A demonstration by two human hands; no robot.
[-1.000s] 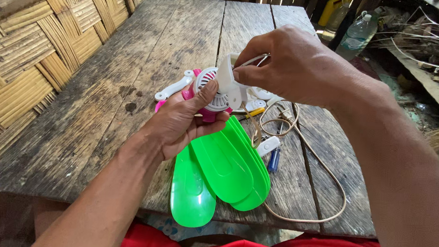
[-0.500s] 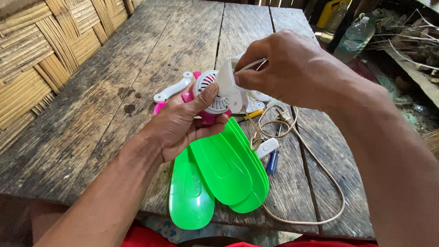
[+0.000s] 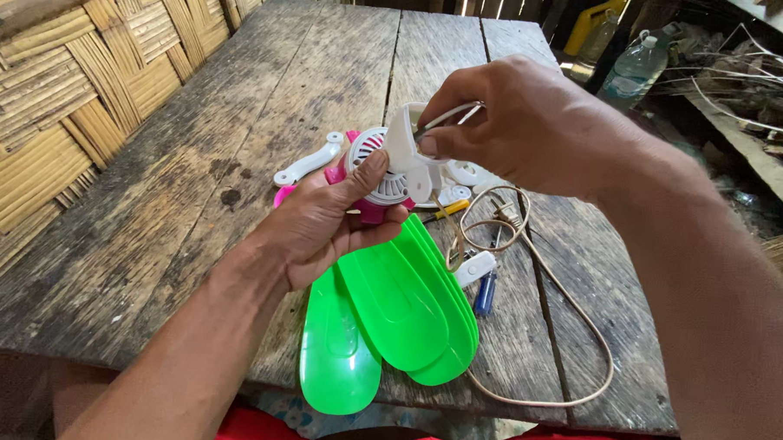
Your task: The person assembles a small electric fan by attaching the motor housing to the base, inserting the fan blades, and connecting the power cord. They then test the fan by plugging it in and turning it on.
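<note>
Weathered grey planks are making up the table (image 3: 191, 239) everything is sitting on, with a woven bamboo wall (image 3: 58, 87) running along the left side and a clear plastic bottle (image 3: 633, 68) standing off past the far right corner. From the head camera, which is the only view going, the person's left hand (image 3: 322, 231) is cupping a small white fan motor housing (image 3: 389, 163) from underneath, thumb pressing flat against its slotted round face, the other fingers curling under it so it's gripped pretty snugly. Right hand (image 3: 525, 121) is coming in from above, thumb and forefinger pinching closed on a white plastic bracket (image 3: 404, 147) sitting on top of that housing, with thin wires (image 3: 452, 114) running up into the closed fingers. So the housing is being held up off the table, between both hands, just above the middle of the boards. Below the hands, green fan blades (image 3: 397, 320) are lying fanned out and overlapping near the front edge. A beige power cord (image 3: 569, 339) is looping beside them on the right, a blue-handled screwdriver (image 3: 486, 293) lying inside the loop, and a white curved piece (image 3: 309, 158) resting left of the housing.
</note>
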